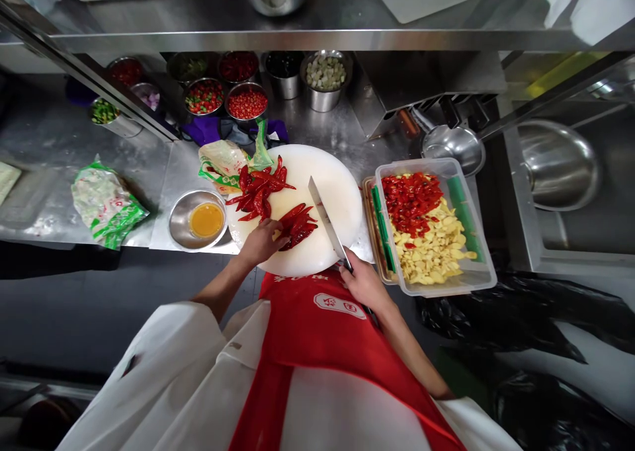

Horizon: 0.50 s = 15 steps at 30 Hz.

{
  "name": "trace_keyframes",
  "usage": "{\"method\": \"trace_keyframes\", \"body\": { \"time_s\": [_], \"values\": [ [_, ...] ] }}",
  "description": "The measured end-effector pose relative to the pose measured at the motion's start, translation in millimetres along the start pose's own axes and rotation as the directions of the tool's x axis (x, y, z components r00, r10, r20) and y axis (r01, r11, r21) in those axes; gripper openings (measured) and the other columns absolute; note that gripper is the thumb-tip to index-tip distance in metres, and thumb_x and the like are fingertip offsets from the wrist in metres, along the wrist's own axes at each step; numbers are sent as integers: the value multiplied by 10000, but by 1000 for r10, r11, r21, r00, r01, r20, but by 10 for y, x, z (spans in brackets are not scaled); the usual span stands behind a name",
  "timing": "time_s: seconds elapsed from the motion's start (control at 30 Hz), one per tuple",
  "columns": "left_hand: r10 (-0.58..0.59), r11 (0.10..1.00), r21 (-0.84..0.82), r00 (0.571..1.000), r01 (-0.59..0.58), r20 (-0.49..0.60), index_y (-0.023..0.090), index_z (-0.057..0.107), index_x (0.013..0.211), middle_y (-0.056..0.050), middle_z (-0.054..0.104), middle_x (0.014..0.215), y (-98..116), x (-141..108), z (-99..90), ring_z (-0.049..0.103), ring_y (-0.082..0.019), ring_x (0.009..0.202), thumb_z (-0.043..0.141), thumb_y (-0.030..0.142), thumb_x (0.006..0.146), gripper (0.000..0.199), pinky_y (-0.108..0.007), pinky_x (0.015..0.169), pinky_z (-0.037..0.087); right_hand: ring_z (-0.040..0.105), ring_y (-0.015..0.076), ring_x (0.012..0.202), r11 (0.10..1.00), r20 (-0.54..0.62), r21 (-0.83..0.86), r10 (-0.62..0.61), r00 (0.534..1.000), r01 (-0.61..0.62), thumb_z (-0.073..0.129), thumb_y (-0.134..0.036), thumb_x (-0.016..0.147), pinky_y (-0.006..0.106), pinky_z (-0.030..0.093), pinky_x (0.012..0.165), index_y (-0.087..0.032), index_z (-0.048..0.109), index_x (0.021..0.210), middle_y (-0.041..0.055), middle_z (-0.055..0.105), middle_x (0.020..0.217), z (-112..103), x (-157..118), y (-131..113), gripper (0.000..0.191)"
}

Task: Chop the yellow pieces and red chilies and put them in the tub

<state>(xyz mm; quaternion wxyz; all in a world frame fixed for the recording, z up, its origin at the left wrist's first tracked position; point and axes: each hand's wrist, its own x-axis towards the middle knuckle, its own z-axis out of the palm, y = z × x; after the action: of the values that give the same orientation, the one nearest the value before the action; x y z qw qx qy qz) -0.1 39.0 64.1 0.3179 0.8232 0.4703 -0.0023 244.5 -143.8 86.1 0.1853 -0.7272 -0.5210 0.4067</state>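
Note:
My right hand (364, 280) is closed round the handle of a cleaver (327, 219), whose blade lies over the right part of a round white cutting board (342, 173). At the board's front left, my left hand (268, 241) has its fingers drawn together against a bunch of red chillies (299, 225); whether they grip a chilli is hard to see. Behind that bunch lies a looser pile of red chillies (260, 190). An opened green and white bag (223, 160) rests at the board's back left edge.
A metal bowl of yellow liquid (181, 221) sits left of the board. On the right stands a plastic tub (489, 266) of chopped chillies and yellow slices. Metal containers (325, 99) line the back beneath a steel shelf (322, 40). Another bag (106, 203) lies left.

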Motion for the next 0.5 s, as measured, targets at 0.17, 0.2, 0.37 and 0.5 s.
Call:
{"method": "trace_keyframes", "body": {
  "time_s": [0.17, 0.2, 0.37, 0.5],
  "values": [
    [-98, 989, 107, 995, 100, -21, 215, 599, 1115, -81, 655, 1113, -64, -245, 286, 647, -228, 989, 559, 187, 874, 246, -316, 821, 495, 691, 228, 862, 1000, -17, 19, 5, 1000, -5, 486, -234, 923, 320, 513, 796, -226, 437, 1501, 86, 719, 1175, 18, 6, 27, 580],
    [-142, 984, 104, 990, 143, -23, 217, 594, 1094, -75, 665, 1088, -57, -261, 308, 655, -220, 946, 543, 176, 875, 228, -309, 794, 490, 689, 226, 843, 1000, -19, 19, 10, 1000, -10, 487, -234, 921, 318, 512, 784, -226, 441, 1499, 83, 726, 1146, 20, 8, 30, 579],
    [-380, 908, 181, 925, 377, -20, 210, 555, 1075, -82, 689, 1017, -32, -218, 209, 669, -253, 863, 567, 213, 840, 235, -319, 688, 457, 666, 216, 740, 999, -9, 30, 22, 1000, -22, 494, -232, 916, 309, 502, 716, -216, 447, 1494, 64, 746, 978, 6, 16, 32, 581],
    [-394, 882, 278, 919, 380, -5, 201, 601, 1004, -105, 675, 1063, -108, -227, 78, 668, -281, 912, 552, 223, 827, 186, -327, 673, 457, 658, 210, 720, 999, -16, 34, 17, 1000, -17, 494, -230, 914, 308, 500, 718, -222, 461, 1484, 63, 744, 970, -1, 18, 28, 571]
  ]
}}
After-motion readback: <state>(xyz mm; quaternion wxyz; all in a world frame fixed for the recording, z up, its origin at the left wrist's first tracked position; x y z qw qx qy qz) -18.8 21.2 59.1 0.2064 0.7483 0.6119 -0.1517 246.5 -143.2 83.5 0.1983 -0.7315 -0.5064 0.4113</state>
